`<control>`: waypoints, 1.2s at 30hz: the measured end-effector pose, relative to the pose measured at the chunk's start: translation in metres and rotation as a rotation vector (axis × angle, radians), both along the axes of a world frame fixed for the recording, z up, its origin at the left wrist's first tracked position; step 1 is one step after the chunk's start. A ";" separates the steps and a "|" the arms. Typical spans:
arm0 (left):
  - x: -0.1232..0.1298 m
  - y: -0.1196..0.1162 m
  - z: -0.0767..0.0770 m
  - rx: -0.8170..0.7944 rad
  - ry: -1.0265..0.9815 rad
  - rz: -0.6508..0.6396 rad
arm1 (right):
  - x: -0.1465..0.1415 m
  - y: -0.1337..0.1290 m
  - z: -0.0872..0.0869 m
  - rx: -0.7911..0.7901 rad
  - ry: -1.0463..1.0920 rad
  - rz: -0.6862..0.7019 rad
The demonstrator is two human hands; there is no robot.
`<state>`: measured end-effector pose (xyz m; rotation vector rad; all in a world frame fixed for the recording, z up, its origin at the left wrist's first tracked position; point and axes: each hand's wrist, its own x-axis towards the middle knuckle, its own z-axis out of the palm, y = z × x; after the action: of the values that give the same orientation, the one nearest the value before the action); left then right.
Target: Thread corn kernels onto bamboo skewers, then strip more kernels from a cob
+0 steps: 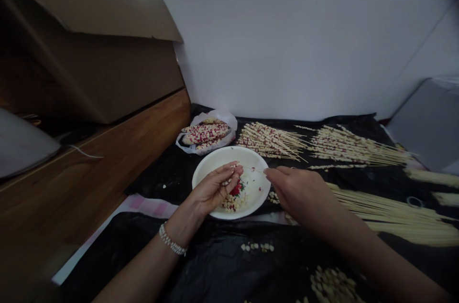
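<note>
Lightly pinched by the right hand (292,189): a thin bamboo skewer (254,169) (light, springy, best held near the tip), over the white plate (229,154) of corn kernels (232,201); left hand (217,188) curled, its hold impossible to tell.

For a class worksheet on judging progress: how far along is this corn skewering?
Done: two bundles of kernel-threaded bamboo skewers. In hand: the right hand pinches a thin skewer, while the left hand holds kernels over a white plate. Left: loose kernels on the plate, bare skewers and speckled corn cobs in a plastic bag.
</note>
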<state>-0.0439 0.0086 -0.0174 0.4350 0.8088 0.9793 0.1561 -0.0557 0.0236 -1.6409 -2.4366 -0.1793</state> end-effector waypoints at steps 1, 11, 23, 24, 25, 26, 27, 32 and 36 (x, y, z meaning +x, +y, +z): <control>0.000 0.000 -0.001 0.004 -0.005 0.000 | 0.000 0.000 -0.001 0.004 0.000 -0.001; 0.003 0.001 -0.001 -0.003 0.030 0.063 | -0.001 -0.002 0.002 -0.072 -0.024 -0.013; 0.005 0.001 -0.002 -0.004 0.044 0.071 | -0.004 0.000 -0.003 -0.093 -0.050 -0.035; 0.005 0.002 -0.001 -0.013 0.042 0.076 | -0.004 0.000 -0.004 -0.086 -0.055 -0.033; 0.006 0.002 -0.001 -0.018 0.039 0.078 | -0.004 0.000 -0.004 -0.079 -0.061 -0.031; 0.006 0.002 -0.001 -0.017 0.035 0.078 | -0.005 0.000 -0.005 -0.070 -0.064 -0.031; 0.006 0.002 -0.001 -0.012 0.031 0.078 | -0.005 0.000 -0.005 -0.061 -0.065 -0.031; 0.005 0.002 -0.001 -0.026 0.029 0.086 | -0.006 0.000 -0.007 -0.011 -0.051 -0.026; 0.003 0.002 -0.001 -0.027 0.031 0.069 | -0.008 0.000 -0.008 0.007 -0.039 -0.018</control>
<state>-0.0407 0.0110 -0.0185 0.4017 0.8685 1.0264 0.1484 -0.0561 0.0152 -1.6717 -2.4474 -0.2238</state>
